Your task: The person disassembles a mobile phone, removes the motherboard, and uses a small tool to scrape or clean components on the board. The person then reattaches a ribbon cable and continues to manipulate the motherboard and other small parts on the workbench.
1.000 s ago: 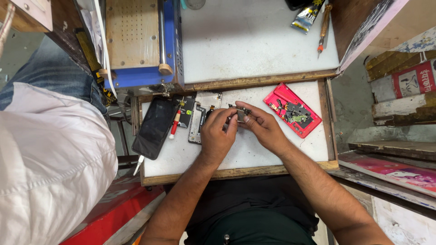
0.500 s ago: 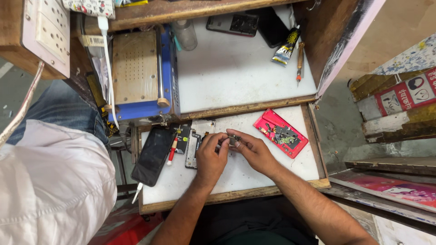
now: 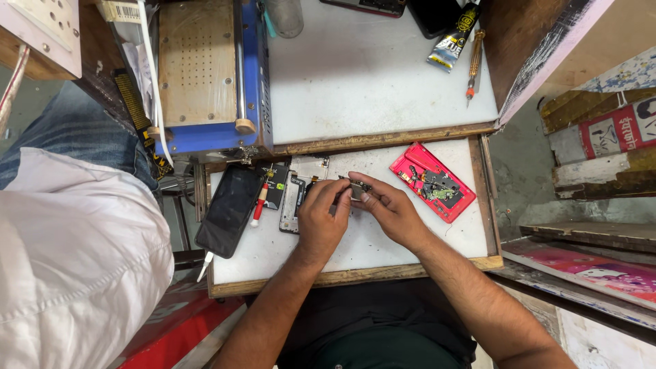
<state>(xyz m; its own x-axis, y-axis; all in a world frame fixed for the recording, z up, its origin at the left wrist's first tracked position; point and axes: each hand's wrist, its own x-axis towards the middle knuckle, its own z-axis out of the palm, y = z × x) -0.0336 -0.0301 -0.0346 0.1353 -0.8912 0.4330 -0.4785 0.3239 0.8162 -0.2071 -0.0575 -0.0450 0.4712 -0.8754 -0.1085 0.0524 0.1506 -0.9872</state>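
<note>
The person is sitting at a small white worktop (image 3: 383,253) edged in wood, and both hands are meeting near its middle. The left hand (image 3: 321,219) is curling its fingers down over a small dark phone part (image 3: 357,190), and the right hand (image 3: 389,208) is pinching the same piece from the other side between thumb and fingertips, so both are closing narrowly on it. The part is sitting just above the worktop surface, between the two hands; its details are too small to make out.

Just to the left of the hands, an opened phone frame (image 3: 292,201) is lying flat with its insides showing. Beside that, a red-handled screwdriver (image 3: 258,203) is resting across a dark circuit piece, and a black phone (image 3: 229,210) is lying face up, hanging slightly over the worktop's left edge.

To the right, well apart from the hands, a red phone back shell (image 3: 432,181) is lying open like a shallow tray, and small screws and metal bits are gathering in its hollow.

Behind, on the higher white shelf (image 3: 369,75), a blue heating machine (image 3: 212,75) is standing with a tan perforated plate on top. A glue tube (image 3: 452,37) and an orange-handled screwdriver (image 3: 473,61) are lying near the shelf's far corner. Another person in a white shirt (image 3: 68,260) is standing at the left.
</note>
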